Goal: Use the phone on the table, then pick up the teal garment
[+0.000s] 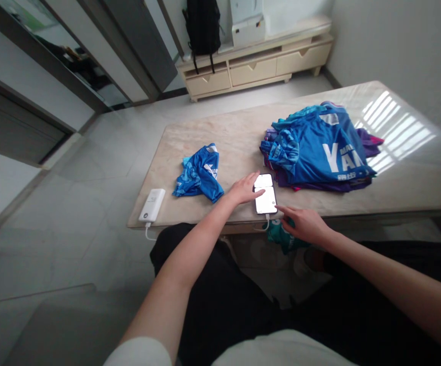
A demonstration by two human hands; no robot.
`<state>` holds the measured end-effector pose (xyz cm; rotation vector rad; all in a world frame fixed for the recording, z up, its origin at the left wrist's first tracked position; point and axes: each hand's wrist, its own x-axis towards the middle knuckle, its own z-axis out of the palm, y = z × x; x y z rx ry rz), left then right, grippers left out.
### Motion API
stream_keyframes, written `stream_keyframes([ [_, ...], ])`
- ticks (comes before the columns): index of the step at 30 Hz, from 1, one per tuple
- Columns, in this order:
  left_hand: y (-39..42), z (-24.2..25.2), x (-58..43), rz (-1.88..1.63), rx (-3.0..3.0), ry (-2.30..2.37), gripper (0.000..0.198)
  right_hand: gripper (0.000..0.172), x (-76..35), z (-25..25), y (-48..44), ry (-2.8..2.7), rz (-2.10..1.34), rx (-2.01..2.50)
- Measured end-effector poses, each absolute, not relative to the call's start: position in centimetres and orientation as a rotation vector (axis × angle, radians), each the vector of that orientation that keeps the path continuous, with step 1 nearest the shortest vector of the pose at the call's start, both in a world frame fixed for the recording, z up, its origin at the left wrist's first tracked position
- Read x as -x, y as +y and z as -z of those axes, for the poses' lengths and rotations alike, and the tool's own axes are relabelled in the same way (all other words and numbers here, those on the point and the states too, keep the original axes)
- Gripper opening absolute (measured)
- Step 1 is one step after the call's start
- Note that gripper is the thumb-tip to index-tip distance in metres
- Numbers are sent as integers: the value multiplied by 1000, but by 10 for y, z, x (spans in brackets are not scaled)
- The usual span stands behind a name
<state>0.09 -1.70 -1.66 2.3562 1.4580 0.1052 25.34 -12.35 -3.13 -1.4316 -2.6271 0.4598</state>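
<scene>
A smartphone (pixel 265 201) with a bright white screen lies flat at the table's near edge, a white cable plugged into its lower end. My left hand (pixel 244 189) rests at the phone's left side, fingers stretched out and thumb apart over the screen. At the lower right corner of the phone, the extended index finger of my right hand (pixel 300 222) points at or touches the screen edge; its other fingers are loosely bent and hold nothing visible. Left of the phone lies a crumpled blue jersey (pixel 201 173). A pile of blue and purple jerseys (pixel 315 147) with white lettering is to the right.
A white power bank (pixel 152 205) with a cable lies at the left end of the marble-look table (pixel 239 127). Below the near edge, green cloth (pixel 281 236) shows under my right hand. A cream cabinet (pixel 254 73) bearing a black backpack (pixel 203 28) stands against the wall.
</scene>
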Motion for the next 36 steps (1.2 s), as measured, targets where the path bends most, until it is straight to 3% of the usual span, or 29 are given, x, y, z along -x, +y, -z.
stream_keyframes([
  [17,-16,15,-2,-153,-2342,1455,75,57,-251,27,-125,-2639,-468,1467],
  [24,-13,22,-1,-160,-2364,1474,61,57,-250,24,-125,-2637,-486,1489],
  [36,-10,29,-1,-165,-2394,1485,62,57,-251,25,-125,-2628,-492,1465],
])
